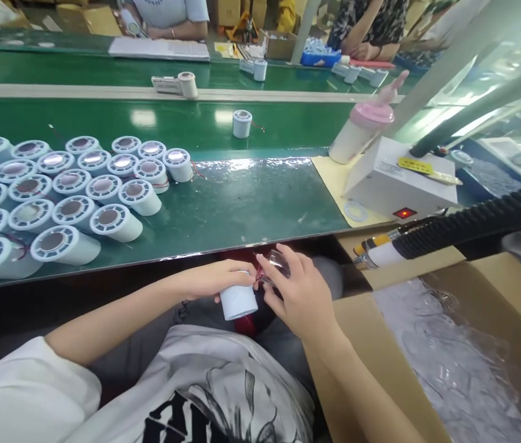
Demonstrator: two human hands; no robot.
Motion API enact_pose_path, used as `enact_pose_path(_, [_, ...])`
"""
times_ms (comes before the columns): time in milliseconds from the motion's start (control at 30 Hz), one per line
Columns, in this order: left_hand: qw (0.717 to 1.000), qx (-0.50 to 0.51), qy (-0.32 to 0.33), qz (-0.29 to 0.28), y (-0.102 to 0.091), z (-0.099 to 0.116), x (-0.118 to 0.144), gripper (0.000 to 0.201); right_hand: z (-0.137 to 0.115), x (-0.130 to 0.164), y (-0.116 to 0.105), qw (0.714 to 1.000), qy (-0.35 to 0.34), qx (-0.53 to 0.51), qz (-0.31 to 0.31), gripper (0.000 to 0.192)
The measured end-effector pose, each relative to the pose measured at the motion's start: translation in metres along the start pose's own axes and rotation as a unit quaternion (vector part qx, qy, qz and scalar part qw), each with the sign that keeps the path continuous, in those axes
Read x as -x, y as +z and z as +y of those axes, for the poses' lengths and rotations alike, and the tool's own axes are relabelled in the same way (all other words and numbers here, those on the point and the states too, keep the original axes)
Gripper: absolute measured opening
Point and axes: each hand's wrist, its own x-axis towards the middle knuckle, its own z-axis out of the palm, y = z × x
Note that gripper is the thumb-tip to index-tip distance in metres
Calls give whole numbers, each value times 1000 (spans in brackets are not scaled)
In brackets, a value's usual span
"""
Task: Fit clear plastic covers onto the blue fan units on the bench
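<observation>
My left hand (217, 280) grips a small white cylinder (238, 301) with red wires, held over my lap below the table edge. My right hand (300, 295) pinches a clear plastic piece (276, 263) right against the cylinder's top. Both hands meet just under the front edge of the green table (251, 203). Several matching white cylinders with perforated round faces (71, 191) lie in rows on the table's left part.
A cardboard box (473, 344) with clear plastic pieces stands at my right. A white device with a red light (399, 184), a pink-capped bottle (362, 132) and a black hose (482, 221) are on the right. One cylinder (242, 123) stands on the belt. Other people sit across.
</observation>
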Motion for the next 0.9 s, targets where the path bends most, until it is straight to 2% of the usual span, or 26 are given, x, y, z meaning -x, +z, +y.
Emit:
enact_pose_path(33, [996, -78, 28, 17, 1, 4, 1, 23, 2, 0, 0, 1000, 1, -8, -20, 35])
enact_pose_path(100, [971, -213, 85, 68, 3, 9, 5, 18, 6, 1, -1, 996, 6, -69, -62, 22])
enact_pose_path(167, [943, -282, 128, 119, 5, 12, 8, 16, 10, 3, -3, 978, 32, -176, -104, 13])
enact_pose_path(267, [937, -268, 149, 166, 6, 7, 9, 29, 11, 6, -7, 925, 98, -338, -141, 3])
enact_pose_path(333, [939, -243, 165, 178, 5, -1, 7, 49, 10, 8, -9, 892, 139, -411, -130, 14])
enact_pose_path(400, [935, -244, 191, 173, 2, -10, 4, 63, 8, 9, -9, 860, 182, -465, -105, 20])
enact_pose_path(533, [924, -261, 250, 122, -1, -25, -3, 67, 8, 11, -7, 784, 277, -550, -73, 25])
enact_pose_path(633, [952, -181, 241, 57, 2, -28, -5, 70, 12, 11, -5, 709, 339, -616, -56, 27])
enact_pose_path(733, [974, -93, 205, 37, 8, -26, -5, 68, 16, 12, -5, 649, 377, -660, -38, 27])
enact_pose_path(767, [977, -74, 195, 41, 10, -25, -4, 66, 17, 12, -6, 642, 371, -670, -33, 26])
enact_pose_path(800, [980, -52, 188, 43, 11, -24, -4, 64, 18, 13, -6, 649, 351, -674, -33, 22])
enact_pose_path(833, [982, -23, 181, 45, 13, -23, -4, 62, 18, 14, -7, 672, 319, -667, -35, 17])
enact_pose_path(900, [983, 55, 166, 46, 15, -23, -3, 59, 19, 18, -9, 762, 235, -601, -44, 24])
